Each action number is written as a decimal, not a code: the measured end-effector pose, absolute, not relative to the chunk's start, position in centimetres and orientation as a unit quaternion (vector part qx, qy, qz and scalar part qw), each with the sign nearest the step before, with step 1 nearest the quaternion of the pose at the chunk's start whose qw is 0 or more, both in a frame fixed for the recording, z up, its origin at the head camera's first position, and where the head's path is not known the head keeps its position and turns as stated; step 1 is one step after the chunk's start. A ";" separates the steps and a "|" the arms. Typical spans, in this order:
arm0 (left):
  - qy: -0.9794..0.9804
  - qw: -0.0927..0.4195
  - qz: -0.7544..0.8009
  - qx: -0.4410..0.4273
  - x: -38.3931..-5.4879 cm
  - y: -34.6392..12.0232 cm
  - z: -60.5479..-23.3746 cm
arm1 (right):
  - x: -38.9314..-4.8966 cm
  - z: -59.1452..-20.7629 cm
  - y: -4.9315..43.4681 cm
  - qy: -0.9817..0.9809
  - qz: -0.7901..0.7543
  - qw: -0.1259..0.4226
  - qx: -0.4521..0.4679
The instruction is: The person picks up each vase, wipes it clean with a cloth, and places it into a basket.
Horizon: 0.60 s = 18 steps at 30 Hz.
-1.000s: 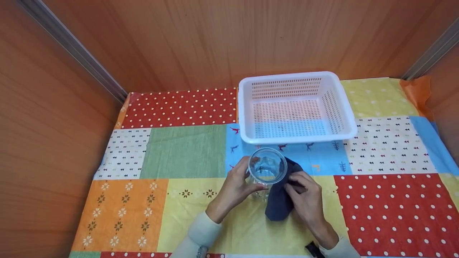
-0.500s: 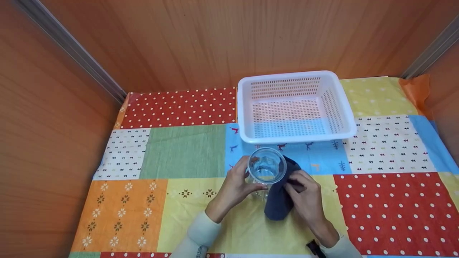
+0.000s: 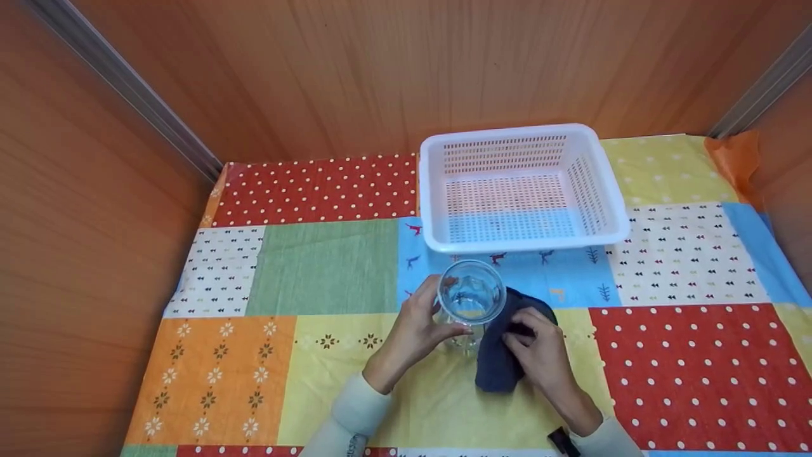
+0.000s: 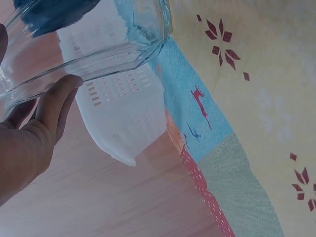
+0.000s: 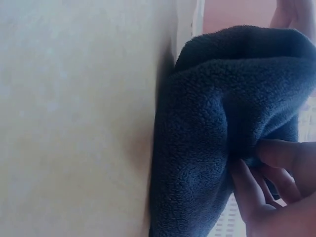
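Note:
A clear glass jar with a round rim is gripped near its top by my left hand, fingers on the far left side and thumb on the near side. In the left wrist view the jar's faceted glass wall lies over the fingers. My right hand pinches a dark grey-blue fleecy cloth that hangs in folds along the jar's right side. The right wrist view shows the thumb and fingers pressed into the bunched cloth, which hides most of the jar there.
A white perforated plastic basket stands behind the jar, close to it. A patchwork-patterned tablecloth covers the table. Wood-grain panels rise at the back and on both sides.
The cloth in my right hand has shifted slightly right, away from the jar's side, and its top now spreads out more. My left hand and the jar stay nearly in place.

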<state>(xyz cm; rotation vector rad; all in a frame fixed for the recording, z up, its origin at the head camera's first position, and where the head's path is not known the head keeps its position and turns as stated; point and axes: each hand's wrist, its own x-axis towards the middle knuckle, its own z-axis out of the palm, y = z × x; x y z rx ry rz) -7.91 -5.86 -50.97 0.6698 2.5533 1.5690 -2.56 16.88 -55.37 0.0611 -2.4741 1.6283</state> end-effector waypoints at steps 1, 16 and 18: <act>0.830 0.038 0.512 0.217 -7.9 -5.9 -51.0 | -2.6 -55.5 16.9 -0.835 0.544 0.084 0.018; 0.826 0.030 0.514 0.230 -7.9 -5.9 -51.1 | -2.7 -55.5 16.9 -0.832 0.551 0.069 -0.002; 0.825 0.031 0.515 0.231 -7.9 -5.9 -51.1 | -2.6 -55.2 16.8 -0.822 0.564 0.078 -0.002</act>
